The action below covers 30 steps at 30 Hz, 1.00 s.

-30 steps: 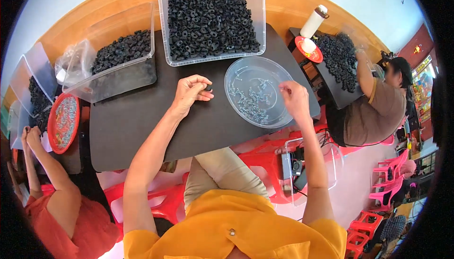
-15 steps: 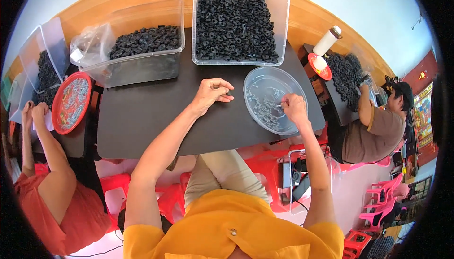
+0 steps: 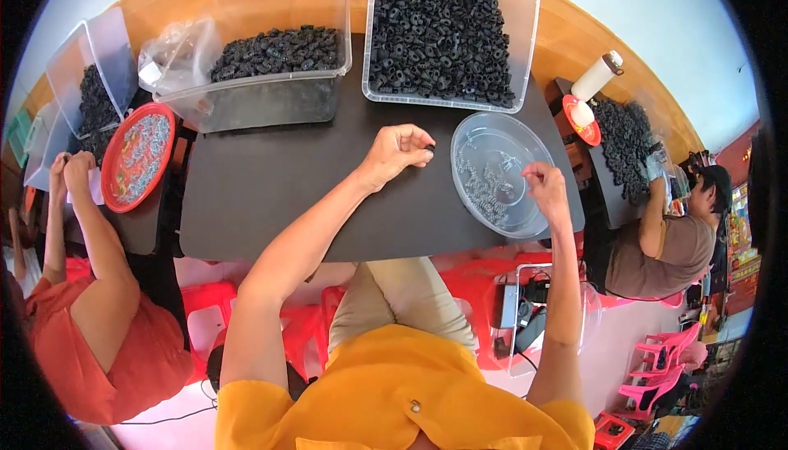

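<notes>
Over the dark table (image 3: 263, 195), my left hand (image 3: 392, 157) pinches a small black plastic part (image 3: 429, 148) between thumb and fingers. A shallow round clear plastic tray (image 3: 492, 128) lies to the right of it, with many small metal springs (image 3: 484, 195) scattered inside. My right hand (image 3: 548, 191) is above the tray's right side, thumb and fingertips drawn together. Whatever sits between those fingertips is too small to make out.
Behind my hands stand a clear bin (image 3: 447, 104) heaped with black parts and another bin (image 3: 271, 112) with black pieces and a plastic bag (image 3: 176, 60). At left, a person's hands (image 3: 72, 175) work beside a red tray (image 3: 111, 194); another person (image 3: 665, 245) sits at right.
The whole view has shifted, so the table things sit farther right. My right hand has moved from the springs toward the tray's right side. The black part in my left hand shows more plainly.
</notes>
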Each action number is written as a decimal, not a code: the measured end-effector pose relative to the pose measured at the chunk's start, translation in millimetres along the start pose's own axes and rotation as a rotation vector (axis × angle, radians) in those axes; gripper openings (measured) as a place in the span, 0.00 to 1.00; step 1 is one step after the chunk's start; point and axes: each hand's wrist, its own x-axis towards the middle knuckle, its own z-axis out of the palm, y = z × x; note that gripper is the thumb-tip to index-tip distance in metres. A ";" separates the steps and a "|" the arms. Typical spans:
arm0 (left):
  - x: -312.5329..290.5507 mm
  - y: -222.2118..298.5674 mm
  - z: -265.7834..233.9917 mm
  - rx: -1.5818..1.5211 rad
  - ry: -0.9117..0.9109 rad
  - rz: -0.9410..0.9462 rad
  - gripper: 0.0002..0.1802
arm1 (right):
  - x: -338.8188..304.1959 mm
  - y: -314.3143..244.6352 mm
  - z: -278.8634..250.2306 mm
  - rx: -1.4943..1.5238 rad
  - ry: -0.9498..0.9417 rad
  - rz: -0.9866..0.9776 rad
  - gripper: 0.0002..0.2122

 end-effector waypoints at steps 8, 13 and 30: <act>-1.7 -3.2 5.7 -0.028 -0.030 -0.023 0.09 | -1.4 -85.2 29.9 0.504 -0.081 -0.192 0.04; -1.8 1.9 11.3 -0.062 -0.042 -0.047 0.10 | 4.4 -111.8 62.1 0.543 -0.144 -0.176 0.04; -7.0 0.0 14.0 -0.205 -0.026 -0.103 0.09 | -6.1 -128.3 87.1 0.276 0.141 -0.374 0.03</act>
